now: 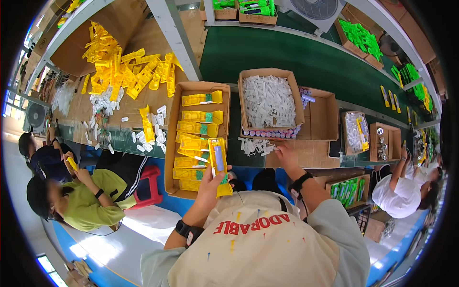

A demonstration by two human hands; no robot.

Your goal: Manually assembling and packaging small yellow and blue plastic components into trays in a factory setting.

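My left hand (208, 189) is closed around a yellow plastic casing (218, 173) with a purple cylinder, battery-like, lying in it. It holds the casing over the near right edge of a long cardboard box (170, 143), where several similar yellow casings (193, 128) with green parts lie in a column. My right hand (288, 157) reaches to a small loose pile of whitish plastic pieces (256, 146); its fingertips are pinched on one at the pile's right edge. Just beyond, an open carton (300, 107) full of such pieces rests by rows of purple cylinders (272, 134).
Yellow casings (138, 71) spill from a large carton at the far left, near white oval parts (143, 138). A metal post (174, 38) rises behind the long box. Another carton (322, 115) and a phone-like dark slab (334, 146) lie right. Co-workers (91, 191) sit on both sides.
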